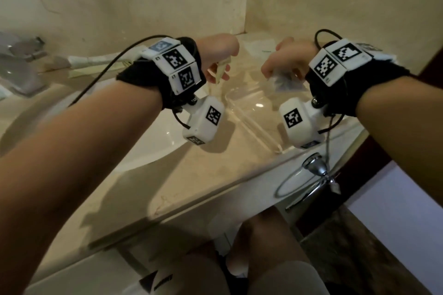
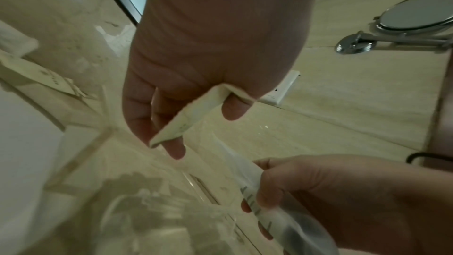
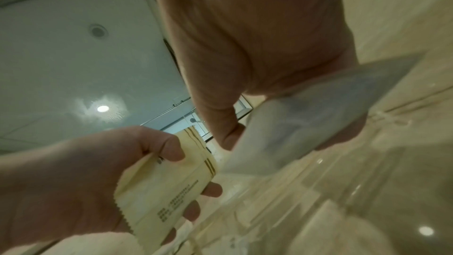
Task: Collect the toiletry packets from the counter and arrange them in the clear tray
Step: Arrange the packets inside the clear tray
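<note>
A clear tray (image 1: 251,108) lies on the beige counter by the right wall corner. Above its left end my left hand (image 1: 219,72) pinches a cream paper packet (image 1: 221,68) between thumb and fingers; the left wrist view shows it edge-on as a folded cream packet (image 2: 186,117). My right hand (image 1: 280,72) holds a translucent plastic packet (image 1: 285,82) over the tray's right end. In the right wrist view that translucent packet (image 3: 318,115) sits between thumb and fingers, with the cream packet (image 3: 166,187) beside it. Both packets hang above the tray, apart from it.
More cream packets (image 1: 96,62) lie on the counter behind the sink basin (image 1: 143,132). A flat clear packet (image 1: 261,48) lies in the back corner. A faucet (image 1: 19,67) stands far left. A chrome towel ring (image 1: 309,175) hangs below the counter edge.
</note>
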`<act>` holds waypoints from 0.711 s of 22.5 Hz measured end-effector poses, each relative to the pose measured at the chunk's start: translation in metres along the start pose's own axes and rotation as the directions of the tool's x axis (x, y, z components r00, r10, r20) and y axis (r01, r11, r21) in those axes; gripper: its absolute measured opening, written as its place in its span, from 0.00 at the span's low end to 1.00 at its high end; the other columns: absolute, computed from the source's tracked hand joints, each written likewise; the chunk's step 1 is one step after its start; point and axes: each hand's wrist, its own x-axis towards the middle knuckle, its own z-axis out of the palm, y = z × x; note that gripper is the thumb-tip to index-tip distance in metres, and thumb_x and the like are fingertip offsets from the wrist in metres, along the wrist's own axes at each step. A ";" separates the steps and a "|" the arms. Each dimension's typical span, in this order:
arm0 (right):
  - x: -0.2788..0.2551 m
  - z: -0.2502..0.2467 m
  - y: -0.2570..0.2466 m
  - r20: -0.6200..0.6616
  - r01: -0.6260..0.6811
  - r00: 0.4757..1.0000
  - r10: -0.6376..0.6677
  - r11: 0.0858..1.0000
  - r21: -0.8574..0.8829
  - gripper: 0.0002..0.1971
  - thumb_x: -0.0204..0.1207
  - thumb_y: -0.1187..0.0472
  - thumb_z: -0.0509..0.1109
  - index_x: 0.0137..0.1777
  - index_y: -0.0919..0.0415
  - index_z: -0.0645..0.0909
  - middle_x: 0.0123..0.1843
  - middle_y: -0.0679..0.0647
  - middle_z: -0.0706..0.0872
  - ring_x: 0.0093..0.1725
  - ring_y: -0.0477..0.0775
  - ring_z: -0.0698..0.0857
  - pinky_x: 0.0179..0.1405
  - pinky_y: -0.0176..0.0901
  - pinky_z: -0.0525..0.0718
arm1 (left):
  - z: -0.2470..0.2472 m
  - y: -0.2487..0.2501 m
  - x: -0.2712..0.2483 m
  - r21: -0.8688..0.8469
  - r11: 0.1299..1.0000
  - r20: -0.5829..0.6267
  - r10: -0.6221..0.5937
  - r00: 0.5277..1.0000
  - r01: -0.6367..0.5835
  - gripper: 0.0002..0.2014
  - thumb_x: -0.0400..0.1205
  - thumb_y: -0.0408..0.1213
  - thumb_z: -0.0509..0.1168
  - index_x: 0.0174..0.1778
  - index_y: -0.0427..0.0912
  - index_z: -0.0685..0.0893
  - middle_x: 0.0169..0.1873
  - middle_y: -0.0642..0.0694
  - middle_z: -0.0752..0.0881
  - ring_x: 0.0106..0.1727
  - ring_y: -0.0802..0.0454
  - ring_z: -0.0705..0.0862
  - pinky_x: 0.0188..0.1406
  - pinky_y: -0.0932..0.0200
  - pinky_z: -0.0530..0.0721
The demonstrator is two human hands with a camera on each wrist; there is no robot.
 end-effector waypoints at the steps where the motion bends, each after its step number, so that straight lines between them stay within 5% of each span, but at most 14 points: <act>1: 0.001 -0.002 0.006 -0.003 -0.012 1.000 0.012 1.000 -0.009 0.13 0.64 0.64 0.74 0.37 0.62 0.70 0.32 0.55 0.75 0.30 0.53 0.76 0.27 0.42 0.75 | 0.004 0.004 -0.001 0.002 1.000 0.006 0.011 1.000 -0.011 0.23 0.83 0.39 0.52 0.75 0.40 0.65 0.43 0.45 0.80 0.39 0.49 0.83 0.33 0.57 0.78; 10: 0.010 -0.024 0.081 -0.021 -0.113 0.993 0.113 0.993 -0.027 0.08 0.65 0.63 0.74 0.40 0.64 0.78 0.29 0.56 0.75 0.27 0.54 0.74 0.23 0.39 0.71 | 0.068 0.027 -0.010 0.190 0.974 0.237 0.078 0.968 -0.125 0.25 0.84 0.46 0.51 0.77 0.42 0.64 0.48 0.46 0.80 0.39 0.51 0.81 0.38 0.59 0.79; 13: 0.017 -0.021 0.101 -0.030 -0.137 0.990 0.139 0.989 0.059 0.20 0.67 0.66 0.73 0.60 0.64 0.79 0.33 0.55 0.73 0.37 0.55 0.77 0.33 0.44 0.75 | 0.083 0.026 -0.010 0.280 0.949 0.264 0.072 0.962 -0.148 0.21 0.84 0.45 0.52 0.73 0.42 0.67 0.53 0.44 0.77 0.40 0.49 0.80 0.36 0.59 0.78; 16: 0.020 -0.017 0.115 0.024 -0.134 0.991 0.132 0.987 0.087 0.35 0.68 0.64 0.74 0.74 0.65 0.65 0.49 0.60 0.79 0.54 0.62 0.82 0.43 0.50 0.80 | 0.087 0.021 -0.008 0.354 0.922 0.260 0.065 0.963 -0.158 0.18 0.84 0.45 0.53 0.66 0.39 0.68 0.54 0.42 0.76 0.44 0.47 0.79 0.33 0.60 0.75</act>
